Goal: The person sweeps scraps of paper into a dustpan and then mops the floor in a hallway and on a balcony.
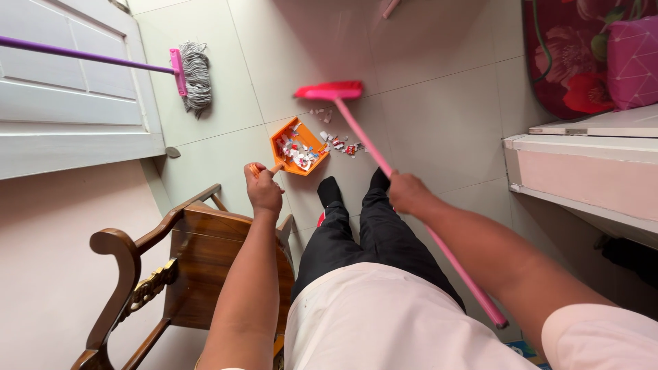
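Note:
My left hand (pixel 263 190) grips the handle of an orange dustpan (pixel 296 146) that rests on the pale tiled floor. Bits of red and white litter lie inside the pan. My right hand (pixel 410 193) holds the pink stick of a broom, whose pink head (pixel 329 91) hovers just beyond the pan. More scraps of litter (pixel 340 144) are scattered on the tiles between the broom head and the pan. My legs in black trousers and dark socks stand right behind the pan.
A wooden chair (pixel 179 264) stands close at my left. A grey mop (pixel 195 75) with a purple stick lies by a white door (pixel 68 89). A pale cabinet (pixel 582 175) and floral bedding (pixel 576 58) are at the right.

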